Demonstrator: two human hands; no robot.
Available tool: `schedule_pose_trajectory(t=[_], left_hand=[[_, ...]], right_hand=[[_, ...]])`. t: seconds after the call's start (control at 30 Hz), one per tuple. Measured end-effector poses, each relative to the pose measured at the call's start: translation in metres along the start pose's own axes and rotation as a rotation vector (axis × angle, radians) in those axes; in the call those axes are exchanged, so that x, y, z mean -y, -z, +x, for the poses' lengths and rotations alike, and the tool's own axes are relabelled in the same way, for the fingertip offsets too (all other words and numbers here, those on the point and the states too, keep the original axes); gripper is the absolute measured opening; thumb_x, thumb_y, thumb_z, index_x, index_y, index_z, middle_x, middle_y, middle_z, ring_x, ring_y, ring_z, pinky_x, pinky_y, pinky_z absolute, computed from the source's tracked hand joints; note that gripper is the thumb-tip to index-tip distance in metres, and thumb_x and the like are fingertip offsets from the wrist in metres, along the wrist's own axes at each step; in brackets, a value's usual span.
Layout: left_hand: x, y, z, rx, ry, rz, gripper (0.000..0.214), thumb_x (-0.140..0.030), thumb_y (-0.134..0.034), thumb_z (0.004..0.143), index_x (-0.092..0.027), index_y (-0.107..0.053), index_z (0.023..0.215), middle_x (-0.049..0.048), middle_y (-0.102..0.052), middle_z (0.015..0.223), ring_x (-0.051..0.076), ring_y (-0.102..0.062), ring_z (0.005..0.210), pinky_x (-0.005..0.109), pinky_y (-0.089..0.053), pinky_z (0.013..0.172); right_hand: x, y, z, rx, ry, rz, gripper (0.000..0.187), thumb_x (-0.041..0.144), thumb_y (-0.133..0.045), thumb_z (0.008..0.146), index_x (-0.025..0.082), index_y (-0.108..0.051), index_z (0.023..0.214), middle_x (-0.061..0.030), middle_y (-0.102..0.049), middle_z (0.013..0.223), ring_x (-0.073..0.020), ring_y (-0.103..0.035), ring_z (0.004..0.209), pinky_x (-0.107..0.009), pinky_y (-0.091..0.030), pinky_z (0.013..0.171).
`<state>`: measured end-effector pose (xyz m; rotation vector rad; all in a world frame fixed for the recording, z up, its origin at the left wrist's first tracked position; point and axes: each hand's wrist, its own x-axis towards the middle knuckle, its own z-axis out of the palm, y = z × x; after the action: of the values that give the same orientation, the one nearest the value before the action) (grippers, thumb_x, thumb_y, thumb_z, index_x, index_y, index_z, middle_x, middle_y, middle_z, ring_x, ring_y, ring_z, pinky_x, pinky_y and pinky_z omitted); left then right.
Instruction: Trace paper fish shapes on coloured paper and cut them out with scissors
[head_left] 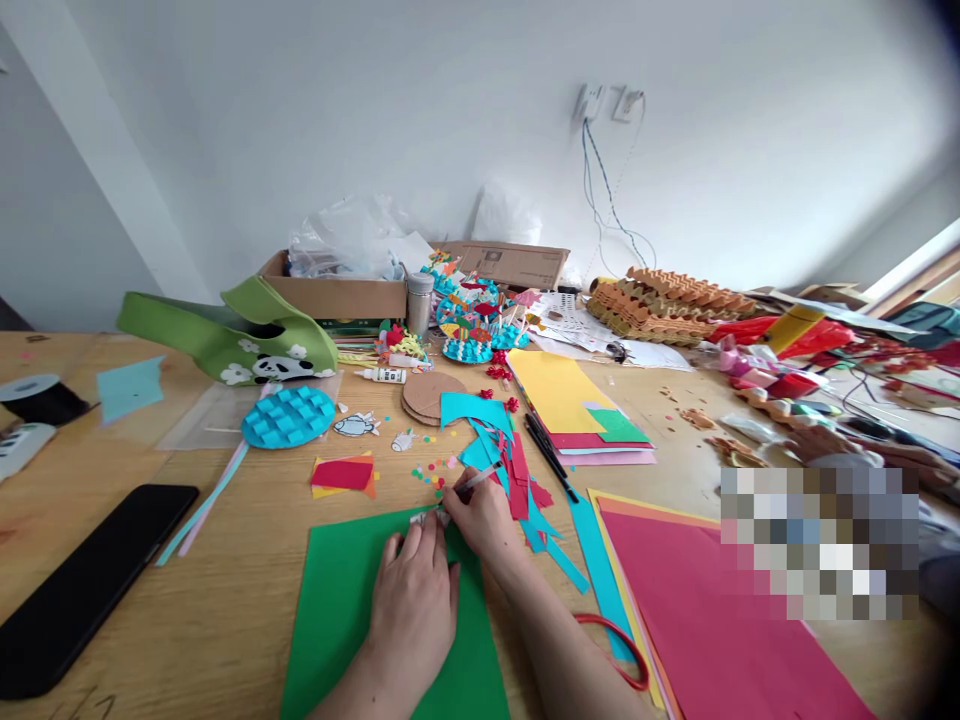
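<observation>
On the green sheet (330,620), close to its far edge: a small white paper piece (417,519), held down beneath the fingers of the left hand (416,580), pressing from above rather than closed around anything. In the right hand (480,510), a firm grip on a pen (478,479), tip too hidden to tell whether touching. Likeliest trouble: slipping of the piece under uneven finger pressure, hence a crooked stroke. Possible too: ink straying onto the green sheet, with so little paper showing; smudging, from fingers so near; dragging of loose paper dots (427,478) under the work; snagging of the red scissors handle (643,672), just beside the right forearm.
</observation>
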<state>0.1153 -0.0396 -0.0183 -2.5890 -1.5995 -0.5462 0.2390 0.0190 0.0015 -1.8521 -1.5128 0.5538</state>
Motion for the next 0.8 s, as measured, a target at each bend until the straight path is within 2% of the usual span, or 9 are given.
schedule_pose_trajectory(t=[0.8], left_hand=[[0.0003,0.0021,0.0003,0.026,0.003,-0.017,0.042,-0.019,-0.042,0.089,-0.008,-0.055,0.128,0.0137,-0.06,0.129,0.027,-0.051,0.118,0.044,-0.04,0.094]], right_hand=[[-0.0041,-0.0009,-0.001,-0.006,0.011,0.002,0.014,0.021,-0.055,0.077,0.019,-0.051,0.064,-0.0014,-0.061,0.056,-0.0143,-0.056,0.052,-0.021,-0.031,0.049]])
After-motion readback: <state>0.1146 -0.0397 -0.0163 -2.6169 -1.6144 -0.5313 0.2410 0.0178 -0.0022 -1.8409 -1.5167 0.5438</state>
